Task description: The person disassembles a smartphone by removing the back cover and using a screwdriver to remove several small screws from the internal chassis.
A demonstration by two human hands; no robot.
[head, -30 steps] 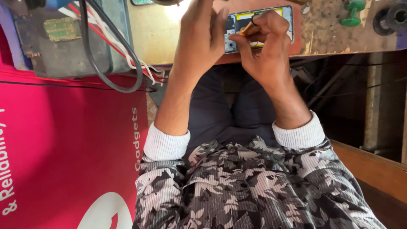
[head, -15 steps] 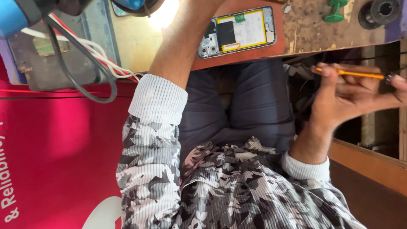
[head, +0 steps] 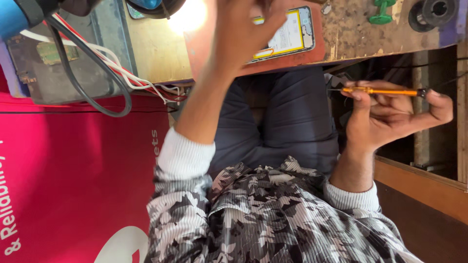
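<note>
1 head camera looks steeply down, close over lap and bench edge [head: 351,39].

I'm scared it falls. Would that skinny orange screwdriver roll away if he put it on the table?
Probably yes: the orange screwdriver in the right hand looks thin and round, so it could roll. It seems stiff and light, pinched by fingertips alone.

Right hand [head: 390,119] w/ screwdriver [head: 382,91] off phone [head: 287,36]

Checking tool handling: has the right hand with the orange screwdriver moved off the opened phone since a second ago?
Yes. The right hand carried the orange screwdriver away from the opened phone, off the bench edge, above the lap.
</note>
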